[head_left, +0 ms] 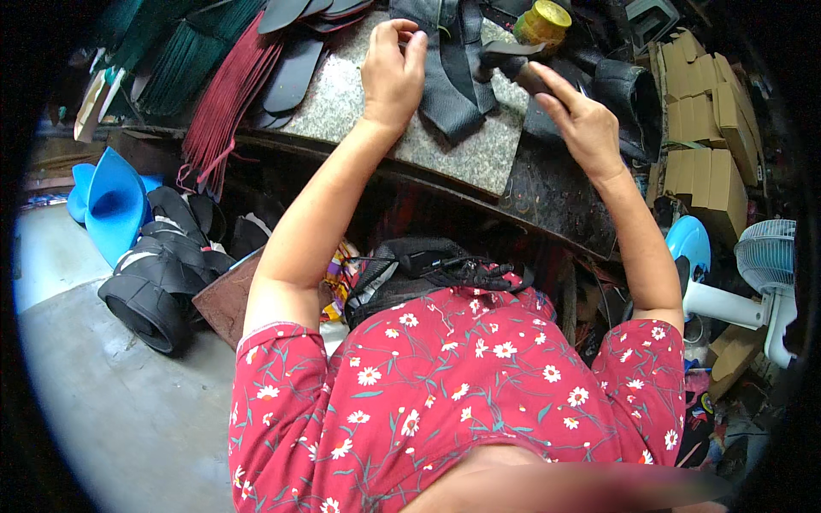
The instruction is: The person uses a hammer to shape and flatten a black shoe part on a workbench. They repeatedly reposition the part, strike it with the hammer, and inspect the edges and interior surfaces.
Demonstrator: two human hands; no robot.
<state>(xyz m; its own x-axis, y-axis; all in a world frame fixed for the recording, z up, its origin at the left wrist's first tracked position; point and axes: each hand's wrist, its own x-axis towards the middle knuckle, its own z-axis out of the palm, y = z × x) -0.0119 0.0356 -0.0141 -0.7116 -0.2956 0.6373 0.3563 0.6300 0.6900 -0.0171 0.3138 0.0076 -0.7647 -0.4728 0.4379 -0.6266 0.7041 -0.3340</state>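
A cut black leather piece lies on a grey speckled stone slab. At its left edge my left hand has its fingers curled toward the thumb; whether anything is pinched there is too small to see. To the right of the leather, my right hand grips a dark-handled tool between thumb and fingers. The tool's dark head end points up and left, over the leather's right side; its exact kind is unclear. Just beyond the right hand stands a round yellow-green container.
Black soles and a bundle of red strips are left of the slab. Dark shoe uppers lie right. Brown cardboard boxes and a fan stand further right. Black footwear parts and blue sheets rest lower left.
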